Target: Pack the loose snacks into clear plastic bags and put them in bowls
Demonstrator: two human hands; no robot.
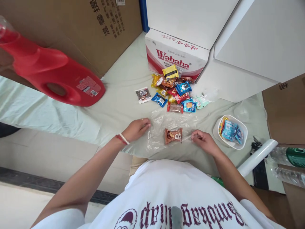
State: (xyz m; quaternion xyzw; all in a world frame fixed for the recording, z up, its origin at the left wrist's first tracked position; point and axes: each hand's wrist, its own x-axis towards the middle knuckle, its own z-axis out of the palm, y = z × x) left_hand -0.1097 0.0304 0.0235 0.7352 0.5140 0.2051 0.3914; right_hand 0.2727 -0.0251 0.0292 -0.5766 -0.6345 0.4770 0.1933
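A brown snack packet (173, 136) lies on a spread sheet of clear plastic film (157, 140) right in front of me. At the film's left edge, my left hand (137, 129) has its thumb and fingers closed on the film. On the other side, my right hand (204, 142) is closed with its fingertips pinching the film's right edge, which is drawn taut towards it. Neither hand touches the packet. Beyond the film is a pile of small wrapped snacks (175, 87) in yellow, red, brown and blue.
Behind the snacks stands a Wahaba-labelled carton (176, 57). A white tub (217, 130) with blue packets is at the right, near a white roll (258, 157) and clear bottles (277, 156). A red jug (71, 86) stands left, before a large cardboard box (59, 28).
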